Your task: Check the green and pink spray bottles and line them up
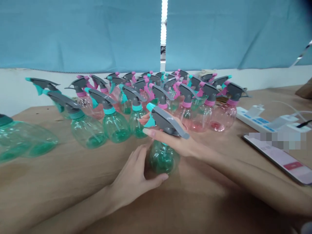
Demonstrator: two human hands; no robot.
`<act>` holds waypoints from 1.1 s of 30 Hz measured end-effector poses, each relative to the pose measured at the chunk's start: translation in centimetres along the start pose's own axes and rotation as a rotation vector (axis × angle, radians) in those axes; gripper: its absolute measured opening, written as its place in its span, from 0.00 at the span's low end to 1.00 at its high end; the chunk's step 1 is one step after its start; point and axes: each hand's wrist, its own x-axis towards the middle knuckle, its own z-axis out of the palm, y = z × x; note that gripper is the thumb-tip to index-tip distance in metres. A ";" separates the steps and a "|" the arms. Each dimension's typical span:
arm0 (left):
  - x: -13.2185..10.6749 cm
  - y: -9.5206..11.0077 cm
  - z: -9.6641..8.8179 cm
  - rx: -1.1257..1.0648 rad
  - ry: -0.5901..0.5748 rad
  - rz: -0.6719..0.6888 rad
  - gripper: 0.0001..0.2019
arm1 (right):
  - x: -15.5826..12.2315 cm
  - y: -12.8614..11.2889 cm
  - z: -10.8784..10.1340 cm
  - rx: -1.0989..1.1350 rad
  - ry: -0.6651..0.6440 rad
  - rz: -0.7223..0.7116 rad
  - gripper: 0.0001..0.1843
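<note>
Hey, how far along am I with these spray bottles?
Done, by the look of it: the standing bottles, green and pink, crowd the back of the table with grey triggers fitted. In hand: your left hand cups the green bottle while your right hand grips its trigger head. Likely left: the lying bottles at the left edge; their tops are out of view.
</note>
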 end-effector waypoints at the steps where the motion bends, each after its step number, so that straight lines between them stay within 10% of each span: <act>1: 0.1 0.3 0.2 -0.013 0.009 -0.005 0.36 | -0.2 -0.1 -0.1 -0.024 -0.002 0.012 0.14; 33: 0.2 2.0 0.7 0.025 0.116 0.002 0.37 | -3.0 -1.0 -0.9 -0.162 -0.009 0.065 0.24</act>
